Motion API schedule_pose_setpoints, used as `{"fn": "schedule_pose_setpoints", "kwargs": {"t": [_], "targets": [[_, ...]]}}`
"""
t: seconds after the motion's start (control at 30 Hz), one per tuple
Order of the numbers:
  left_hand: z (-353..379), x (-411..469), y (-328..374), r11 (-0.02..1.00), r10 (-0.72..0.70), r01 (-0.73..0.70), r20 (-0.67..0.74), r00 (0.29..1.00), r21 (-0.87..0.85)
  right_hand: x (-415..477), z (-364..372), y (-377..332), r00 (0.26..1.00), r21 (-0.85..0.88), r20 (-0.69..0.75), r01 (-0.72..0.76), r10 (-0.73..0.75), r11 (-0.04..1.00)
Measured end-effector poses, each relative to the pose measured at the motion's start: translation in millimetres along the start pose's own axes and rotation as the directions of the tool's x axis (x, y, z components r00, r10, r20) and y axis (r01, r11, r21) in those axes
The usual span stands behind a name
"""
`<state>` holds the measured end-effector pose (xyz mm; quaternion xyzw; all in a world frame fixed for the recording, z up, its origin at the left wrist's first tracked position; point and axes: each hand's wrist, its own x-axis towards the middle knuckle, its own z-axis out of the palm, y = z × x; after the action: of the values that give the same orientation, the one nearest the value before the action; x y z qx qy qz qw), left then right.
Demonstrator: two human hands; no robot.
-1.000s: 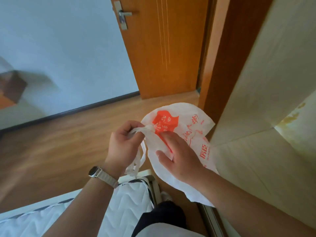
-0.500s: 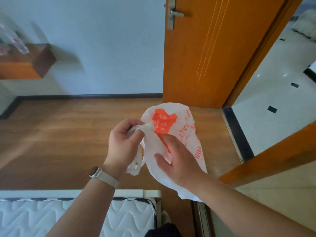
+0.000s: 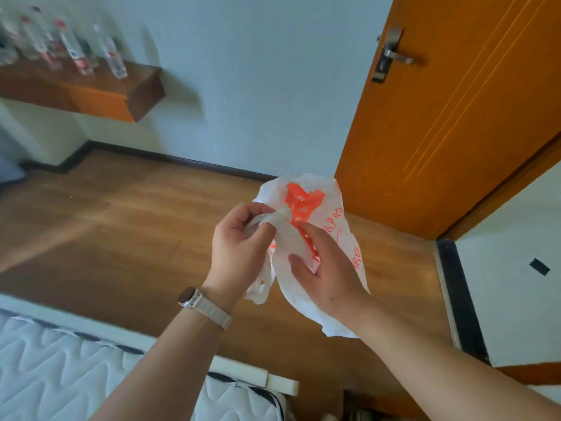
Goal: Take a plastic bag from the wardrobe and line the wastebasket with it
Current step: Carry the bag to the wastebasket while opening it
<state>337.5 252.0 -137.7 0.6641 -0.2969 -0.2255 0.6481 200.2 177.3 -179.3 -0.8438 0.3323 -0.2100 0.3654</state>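
Left hand point(image 3: 239, 247) pinches plastic bag point(image 3: 315, 214) handle, right hand point(image 3: 328, 268) grips bag body, frame centre. Risk: thin film tears if tugged apart; wastebasket out of view.

One wide-angle camera is riding on the person's head, looking forward and steeply down. It is facing the pale blue-grey wall point(image 3: 258, 86) and the brown wooden plank floor point(image 3: 121, 238), with the orange wooden door point(image 3: 440, 132) leaning at the right and the white quilted mattress point(image 3: 60, 375) crossing the lower left corner. It is sitting closest to the left hand point(image 3: 239, 247) and right hand point(image 3: 331, 278), which are gripping the white plastic bag with orange print point(image 3: 306, 199) mid-view, forearms entering from the bottom edge.
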Motion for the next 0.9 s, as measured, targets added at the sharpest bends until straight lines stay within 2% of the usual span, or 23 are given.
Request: {"fn": "schedule_pose_setpoints", "kwargs": {"t": [0.27, 0.47, 0.67, 0.9], "targets": [[-25.9, 38.0, -0.5, 0.998, -0.001, 0.013, -0.187, 0.982, 0.059, 76.6, 24.4, -10.3, 0.977, 0.048, 0.186, 0.098, -0.105, 0.994], [-23.8, 81.4, -4.0, 0.985, 0.012, 0.054, -0.376, 0.927, 0.163, 144.5, 33.1, -5.0, 0.923, 0.148, 0.285, 0.223, -0.258, 0.963], [17.3, 148.6, 2.4, 0.972, -0.007, 0.135, -0.551, 0.834, 0.193, 239.2, 20.5, 19.7, 0.842, 0.214, 0.37, 0.335, -0.393, 0.918], [79.7, 240.8, 6.9, 0.955, -0.005, 0.197, -0.654, 0.756, 0.22, 344.6, -3.0, 61.6, 0.789, 0.275, 0.401, 0.382, -0.466, 0.883]]}}
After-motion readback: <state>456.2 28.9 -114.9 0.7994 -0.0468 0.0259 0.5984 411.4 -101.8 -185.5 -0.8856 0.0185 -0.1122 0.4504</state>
